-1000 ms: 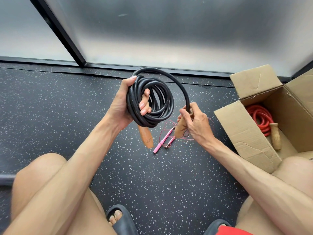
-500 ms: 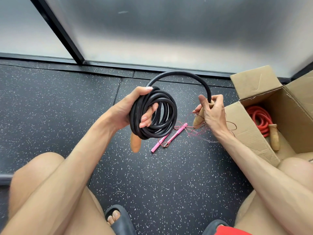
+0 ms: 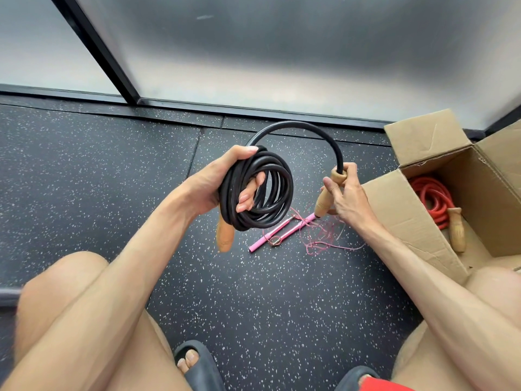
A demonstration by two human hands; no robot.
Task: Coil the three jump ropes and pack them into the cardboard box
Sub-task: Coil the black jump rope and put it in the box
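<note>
My left hand (image 3: 225,182) grips the coiled black jump rope (image 3: 270,193) above the floor; one wooden handle (image 3: 224,235) hangs below the coil. A last free arc of black rope runs over to the other wooden handle (image 3: 328,193), which my right hand (image 3: 345,196) holds. A thin pink jump rope (image 3: 284,231) with pink handles lies loose on the floor beneath my hands. The open cardboard box (image 3: 406,215) stands at the right; inside it lies a coiled red rope (image 3: 428,198) with a wooden handle (image 3: 456,230).
The floor is dark speckled rubber (image 3: 84,179). A frosted glass wall with a black frame (image 3: 93,49) runs along the far side. My bare knees and grey slippers (image 3: 197,365) fill the bottom of the view.
My right hand has moved right and a little up with the wooden handle, drawing the free black arc wider. The left hand with the coil has shifted slightly right.
</note>
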